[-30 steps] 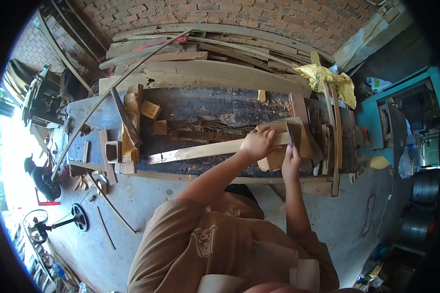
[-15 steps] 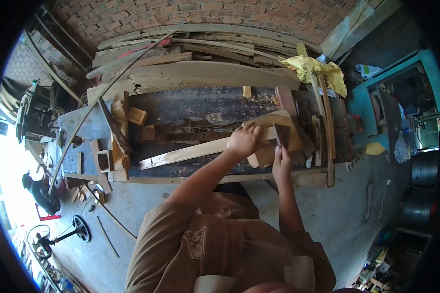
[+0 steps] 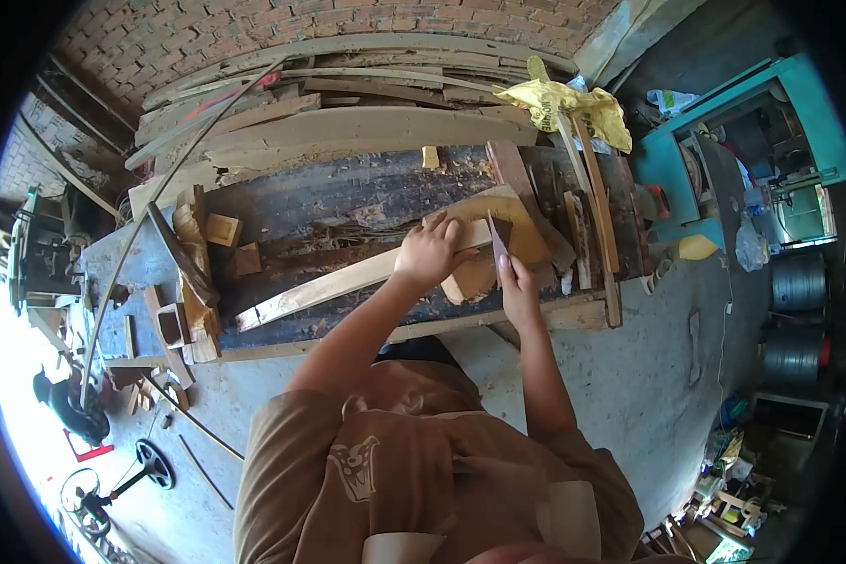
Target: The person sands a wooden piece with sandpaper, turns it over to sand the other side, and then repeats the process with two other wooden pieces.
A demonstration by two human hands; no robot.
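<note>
From the head view, my left hand (image 3: 430, 254) presses flat on the long pale wood strip (image 3: 338, 282), which lies slantwise across the dark workbench (image 3: 348, 202). My right hand (image 3: 515, 287), just right of the strip's end, is closed around a thin dark blade-like piece (image 3: 494, 235). The strip looks only partly worked; shavings (image 3: 461, 169) lie behind it, and 1 stack of planks (image 3: 348, 103) waits beyond the bench.

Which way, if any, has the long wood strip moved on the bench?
No. The strip ends as before just below the small block, left hand on it; only the view shifted.
</note>
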